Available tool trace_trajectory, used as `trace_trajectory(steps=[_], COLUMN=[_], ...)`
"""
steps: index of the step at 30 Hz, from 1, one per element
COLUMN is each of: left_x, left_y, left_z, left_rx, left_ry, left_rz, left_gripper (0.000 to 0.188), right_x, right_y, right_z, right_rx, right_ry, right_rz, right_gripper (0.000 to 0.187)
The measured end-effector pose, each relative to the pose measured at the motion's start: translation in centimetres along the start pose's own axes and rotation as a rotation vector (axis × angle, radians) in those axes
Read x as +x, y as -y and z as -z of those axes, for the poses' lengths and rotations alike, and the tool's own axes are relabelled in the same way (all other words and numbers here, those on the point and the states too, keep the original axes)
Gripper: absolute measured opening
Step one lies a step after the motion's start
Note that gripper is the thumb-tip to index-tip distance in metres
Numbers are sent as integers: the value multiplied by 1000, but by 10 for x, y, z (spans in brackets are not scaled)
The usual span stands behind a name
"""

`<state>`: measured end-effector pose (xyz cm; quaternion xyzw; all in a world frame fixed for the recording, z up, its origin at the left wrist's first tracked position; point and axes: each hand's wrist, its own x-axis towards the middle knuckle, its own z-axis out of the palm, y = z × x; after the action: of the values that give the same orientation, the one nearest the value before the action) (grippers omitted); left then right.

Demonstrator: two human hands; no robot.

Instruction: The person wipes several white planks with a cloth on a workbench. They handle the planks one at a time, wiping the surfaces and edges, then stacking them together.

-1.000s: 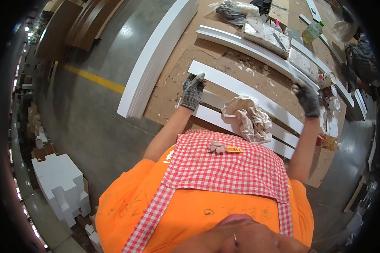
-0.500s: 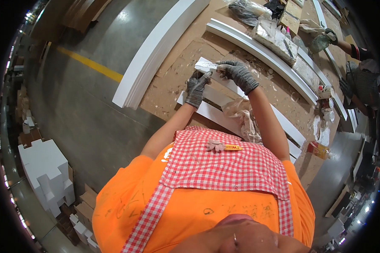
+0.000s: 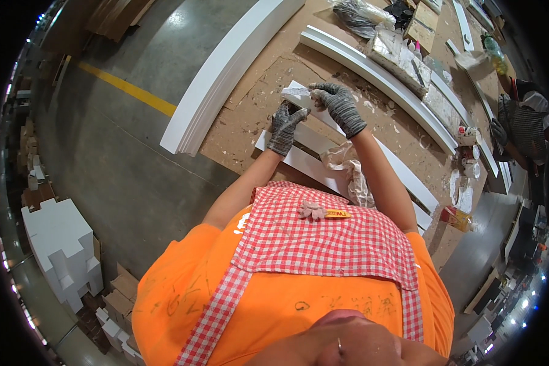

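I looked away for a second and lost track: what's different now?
The right hand has swung left from the table's right side to the left end of the white board, close to the left hand; its exact grip is unclear. Across the table, the bottle has shifted right. The stacked white boards and crumpled cloth stayed put.

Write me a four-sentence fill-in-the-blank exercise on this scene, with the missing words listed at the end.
1. Near one end of a white board, the left grip and right grip are both covered by gray gloves patterned with ____.
2. A crumpled cloth lies partly hidden by the ____ forearm.
3. The apron is checked in white and ____.
4. The line on the floor is ____.

Missing words: stripes; right; red; yellow.
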<state>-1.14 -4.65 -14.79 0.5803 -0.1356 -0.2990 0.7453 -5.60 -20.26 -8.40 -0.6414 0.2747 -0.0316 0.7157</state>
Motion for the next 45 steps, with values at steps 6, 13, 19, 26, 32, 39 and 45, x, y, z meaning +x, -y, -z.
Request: trace_trajectory(steps=[6,13,19,26,32,39,45], left_x=[0,-1,-1,2,6,12,13], left_y=[2,-1,-2,6,23,21,23], left_z=[3,-4,-5,-5,1,-6,-6], left_rx=[97,-87,78,-51,-177,-206,-177], left_ry=[16,-35,-67,-92,-115,-154,-155], left_rz=[12,-11,17,34,41,41,21], left_gripper=[33,25,24,15,15,16,22], right_x=[-6,-5,-7,-84,-169,-275,-325], right_y=[14,10,6,0,-52,-94,-74], right_z=[0,0,26,132,213,323,422], right_rx=[-129,-49,331,515,595,694,410], right_ry=[51,14,-130,-334,-598,-1046,-1209], right_rz=[1,-36,21,104,173,304,432], right_gripper=[22,21,25,34,30,11,20])
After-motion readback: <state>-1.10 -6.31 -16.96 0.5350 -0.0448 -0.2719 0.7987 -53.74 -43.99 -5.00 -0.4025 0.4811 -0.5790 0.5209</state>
